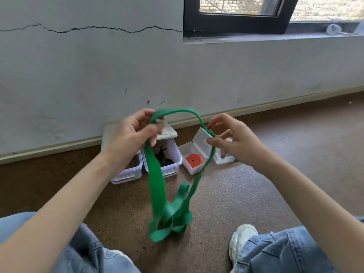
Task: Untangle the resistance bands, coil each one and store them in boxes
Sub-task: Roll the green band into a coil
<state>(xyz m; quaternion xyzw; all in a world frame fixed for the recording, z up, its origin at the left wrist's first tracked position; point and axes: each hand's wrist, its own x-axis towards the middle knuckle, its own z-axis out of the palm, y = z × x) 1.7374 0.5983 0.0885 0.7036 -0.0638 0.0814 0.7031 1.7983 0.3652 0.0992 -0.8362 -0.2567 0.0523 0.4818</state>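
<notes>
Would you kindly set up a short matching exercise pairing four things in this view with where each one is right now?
Things:
1. green band
2. orange coil
3. black band
4. white shoe

Places:
A. in the small open box
B. on the floor by the right knee
C. held up between both hands
D. in the middle clear bin

Pairs: 1-C, 2-A, 3-D, 4-B

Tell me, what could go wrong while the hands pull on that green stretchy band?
1. The green resistance band is knotted in a tangle low down near the floor; pulling the top loop apart with the left hand and right hand might tighten the knot.
2. If a grip slips, the stretched band could snap back at the fingers.
3. The hanging loops swing close to the open box with the coiled orange band and might knock it.
</notes>
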